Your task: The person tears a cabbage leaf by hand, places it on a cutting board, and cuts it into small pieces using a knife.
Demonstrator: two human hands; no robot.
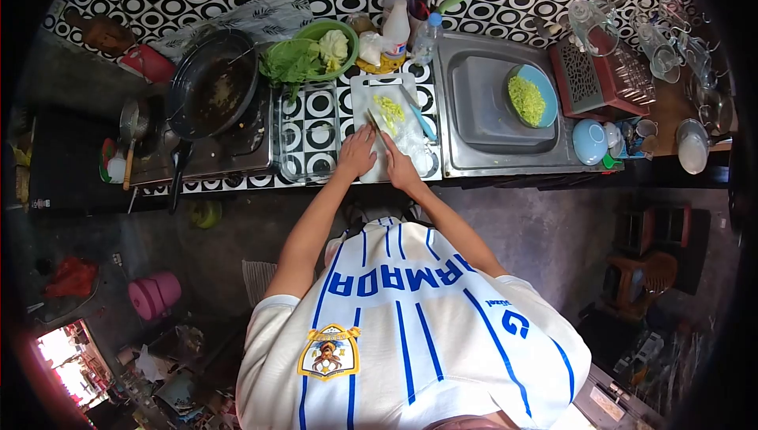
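ARMADA jersey [410,335], right hand [402,167] gripping knife [380,122]

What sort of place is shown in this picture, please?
Most likely a home kitchen: a large pan on the stove, a metal sink, and between them a cutting board with chopped vegetable.

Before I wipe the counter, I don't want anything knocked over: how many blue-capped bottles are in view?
2: a white bottle behind the cutting board, and a clear plastic bottle to its right, near the sink. Others could be hidden behind them.
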